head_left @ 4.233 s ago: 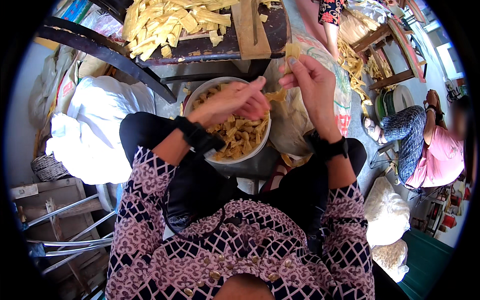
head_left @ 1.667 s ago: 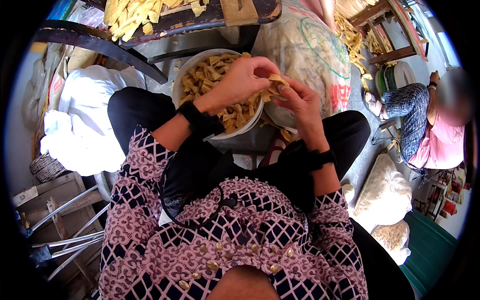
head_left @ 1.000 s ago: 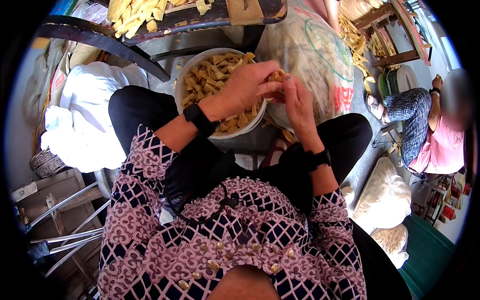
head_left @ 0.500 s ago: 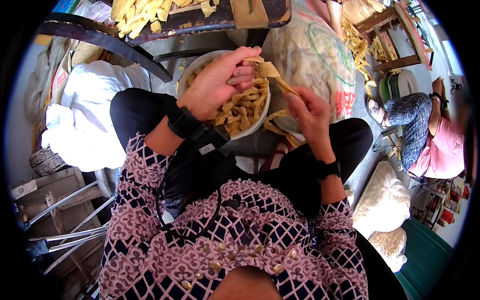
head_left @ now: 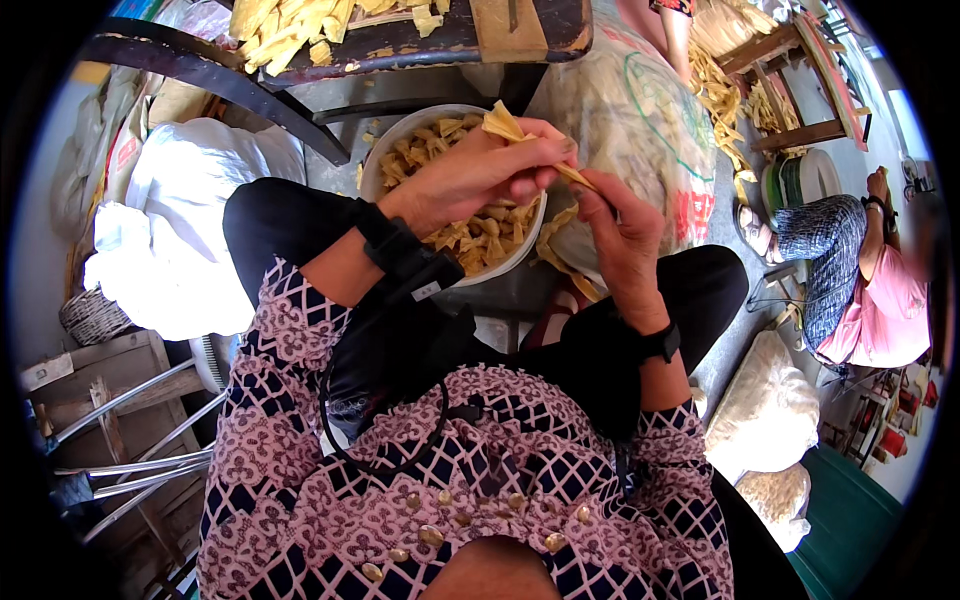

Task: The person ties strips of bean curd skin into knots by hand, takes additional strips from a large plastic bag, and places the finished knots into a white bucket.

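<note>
Pinched between both hands above a white tub is a yellow tofu-skin strip (head_left: pixel 503 122), its wide end fanned out past my left fingers. My left hand (head_left: pixel 480 172) is closed on it, with the thumb stretched toward the right. At the narrow, twisted end, my right hand (head_left: pixel 628 232) grips it between thumb and fingers. Beneath my left hand stands the tub (head_left: pixel 541 222), holding many folded or knotted yellow pieces (head_left: pixel 475 245); my hand and forearm hide part of them. Another loose strip (head_left: pixel 556 248) lies beside the tub, below my right hand.
A worn dark bench (head_left: pixel 420 45) ahead carries more yellow strips (head_left: pixel 300 30). A large clear sack (head_left: pixel 640 130) stands beyond my right hand, a white sack (head_left: pixel 190 220) at left. Metal poles (head_left: pixel 140 465) lie lower left. Another person (head_left: pixel 880 300) sits at right near a wooden stool (head_left: pixel 800 130).
My left hand has moved right and slightly down, close to my right hand. The strip stretched between them is now bunched, with its wide end sticking up past the left fingers.
</note>
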